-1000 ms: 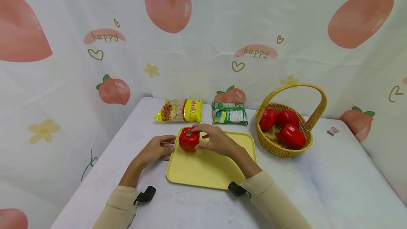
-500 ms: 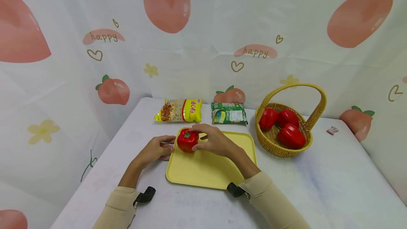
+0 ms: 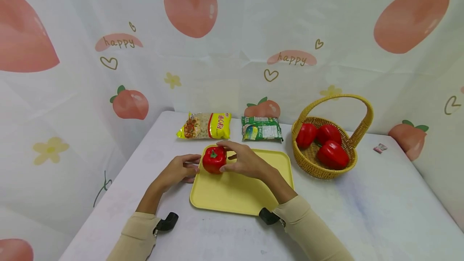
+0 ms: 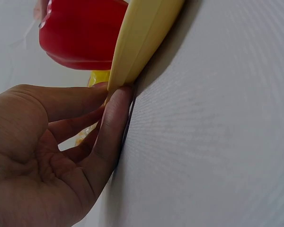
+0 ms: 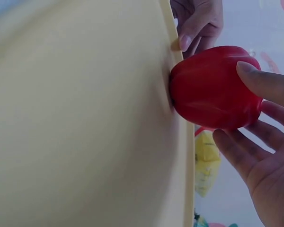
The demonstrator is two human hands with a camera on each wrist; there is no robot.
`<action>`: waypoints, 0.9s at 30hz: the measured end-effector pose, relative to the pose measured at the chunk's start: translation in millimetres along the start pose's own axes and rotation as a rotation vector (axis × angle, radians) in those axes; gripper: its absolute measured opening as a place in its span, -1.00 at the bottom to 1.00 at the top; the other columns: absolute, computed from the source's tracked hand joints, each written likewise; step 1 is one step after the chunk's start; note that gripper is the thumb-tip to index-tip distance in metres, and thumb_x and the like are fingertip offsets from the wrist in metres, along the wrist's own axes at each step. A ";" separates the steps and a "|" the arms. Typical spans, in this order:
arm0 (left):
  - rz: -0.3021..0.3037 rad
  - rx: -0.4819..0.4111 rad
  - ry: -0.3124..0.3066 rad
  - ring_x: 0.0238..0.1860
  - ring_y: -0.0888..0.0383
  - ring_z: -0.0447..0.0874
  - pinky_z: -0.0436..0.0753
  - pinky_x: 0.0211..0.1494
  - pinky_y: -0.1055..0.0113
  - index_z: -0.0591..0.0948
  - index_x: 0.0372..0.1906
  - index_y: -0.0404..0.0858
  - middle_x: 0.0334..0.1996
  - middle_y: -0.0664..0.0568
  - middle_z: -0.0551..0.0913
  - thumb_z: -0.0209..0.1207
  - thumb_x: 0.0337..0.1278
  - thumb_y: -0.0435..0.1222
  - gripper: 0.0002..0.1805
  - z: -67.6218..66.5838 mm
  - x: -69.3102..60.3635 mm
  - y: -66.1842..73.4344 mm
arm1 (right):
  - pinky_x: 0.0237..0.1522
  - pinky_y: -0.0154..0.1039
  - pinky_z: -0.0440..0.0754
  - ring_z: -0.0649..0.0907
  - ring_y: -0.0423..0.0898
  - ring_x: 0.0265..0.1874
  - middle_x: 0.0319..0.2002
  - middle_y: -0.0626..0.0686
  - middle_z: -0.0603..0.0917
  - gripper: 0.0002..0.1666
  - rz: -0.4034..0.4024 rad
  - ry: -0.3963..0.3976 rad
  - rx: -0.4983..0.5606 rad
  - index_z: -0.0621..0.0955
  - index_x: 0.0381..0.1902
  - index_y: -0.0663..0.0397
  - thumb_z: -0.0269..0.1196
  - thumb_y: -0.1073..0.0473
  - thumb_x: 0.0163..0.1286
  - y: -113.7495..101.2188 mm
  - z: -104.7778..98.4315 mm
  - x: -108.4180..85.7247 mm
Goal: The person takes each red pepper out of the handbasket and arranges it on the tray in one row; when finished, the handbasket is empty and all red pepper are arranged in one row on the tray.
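A red bell pepper (image 3: 214, 160) stands at the back left of the yellow tray (image 3: 232, 196), its green stem upward. My right hand (image 3: 250, 161) grips it from the right, and in the right wrist view the thumb of that hand (image 5: 270, 156) lies on the pepper (image 5: 213, 87) with the fingers round its far side. At the tray's left rim, my left hand (image 3: 177, 171) pinches the edge; the left wrist view shows the thumb and fingers of this hand (image 4: 57, 146) on either side of the tray rim (image 4: 137, 42).
Right of the tray, a wicker basket (image 3: 311, 168) with a tall handle holds three red peppers (image 3: 332, 155). Behind the tray lie a yellow food bag (image 3: 206, 126) and a green packet (image 3: 262, 128). A small wrapper (image 3: 380, 148) is on the far right of the table.
The pepper has shifted slightly left on the tray, and its stem has turned a little. My right hand has moved slightly left with it. My left hand has stayed at the rim.
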State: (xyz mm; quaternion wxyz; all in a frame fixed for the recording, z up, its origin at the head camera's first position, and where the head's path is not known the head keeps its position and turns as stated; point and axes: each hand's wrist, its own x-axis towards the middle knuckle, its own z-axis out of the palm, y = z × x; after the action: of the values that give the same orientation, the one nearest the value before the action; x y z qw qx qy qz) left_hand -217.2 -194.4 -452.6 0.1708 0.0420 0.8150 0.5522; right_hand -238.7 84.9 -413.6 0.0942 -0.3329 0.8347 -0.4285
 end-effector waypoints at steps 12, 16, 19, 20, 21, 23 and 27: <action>0.001 0.001 0.000 0.05 0.07 0.73 0.86 -0.08 0.21 0.46 0.50 -0.37 0.35 -0.29 0.58 0.25 0.39 -0.42 -0.39 0.2 -1.2 0.6 | 0.28 -0.01 0.72 0.60 0.04 0.33 0.37 0.06 0.60 -0.13 0.011 -0.007 0.015 0.44 0.52 0.10 0.53 0.16 0.32 -4.0 1.4 1.0; -0.002 0.001 0.000 0.04 0.08 0.73 0.86 -0.09 0.21 0.47 0.50 -0.38 0.33 -0.28 0.60 0.25 0.39 -0.43 -0.39 0.2 -0.9 0.3 | 0.28 0.01 0.71 0.59 0.04 0.34 0.37 0.06 0.60 -0.12 0.021 -0.007 0.024 0.44 0.53 0.11 0.53 0.15 0.32 -3.7 1.5 1.0; -0.002 0.000 0.000 0.03 0.08 0.73 0.86 -0.09 0.21 0.47 0.50 -0.37 0.33 -0.28 0.60 0.25 0.39 -0.43 -0.39 0.2 -0.6 0.1 | 0.29 0.01 0.71 0.58 0.04 0.35 0.39 0.05 0.59 -0.11 0.027 -0.004 0.027 0.44 0.53 0.11 0.54 0.13 0.31 -3.4 1.1 0.4; -0.002 -0.001 -0.001 0.03 0.08 0.73 0.86 -0.09 0.21 0.47 0.50 -0.37 0.33 -0.28 0.60 0.25 0.39 -0.43 -0.39 0.2 -0.5 0.1 | 0.29 0.01 0.71 0.58 0.04 0.35 0.40 0.05 0.58 -0.11 0.029 -0.002 0.026 0.44 0.53 0.10 0.54 0.12 0.31 -3.2 0.7 -0.2; -0.003 -0.002 0.000 0.03 0.08 0.73 0.86 -0.09 0.21 0.47 0.50 -0.37 0.34 -0.28 0.59 0.25 0.39 -0.43 -0.39 0.2 -0.4 0.1 | 0.29 0.01 0.71 0.58 0.04 0.36 0.41 0.05 0.58 -0.10 0.028 0.001 0.023 0.44 0.53 0.11 0.54 0.11 0.31 -3.0 0.3 -0.9; -0.003 -0.003 0.000 0.04 0.08 0.73 0.86 -0.09 0.21 0.47 0.50 -0.37 0.35 -0.28 0.58 0.26 0.39 -0.43 -0.39 0.3 -0.2 0.1 | 0.30 0.01 0.70 0.58 0.04 0.37 0.43 0.04 0.56 -0.09 0.029 0.009 0.012 0.44 0.54 0.11 0.54 0.09 0.31 -2.7 -1.0 -2.7; -0.002 -0.001 0.003 0.04 0.08 0.73 0.86 -0.09 0.22 0.47 0.50 -0.37 0.35 -0.28 0.58 0.26 0.39 -0.43 -0.39 0.3 -0.2 -0.1 | 0.30 0.02 0.70 0.59 0.10 0.37 0.46 0.06 0.54 -0.10 0.011 0.025 0.002 0.45 0.54 0.13 0.54 0.07 0.33 -2.7 -5.9 -7.8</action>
State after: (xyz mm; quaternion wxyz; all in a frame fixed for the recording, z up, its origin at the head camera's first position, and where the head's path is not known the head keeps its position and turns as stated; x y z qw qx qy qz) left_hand -217.0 -194.2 -452.7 0.1703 0.0401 0.8149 0.5526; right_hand -234.1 92.6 -408.9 0.0867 -0.3228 0.8372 -0.4330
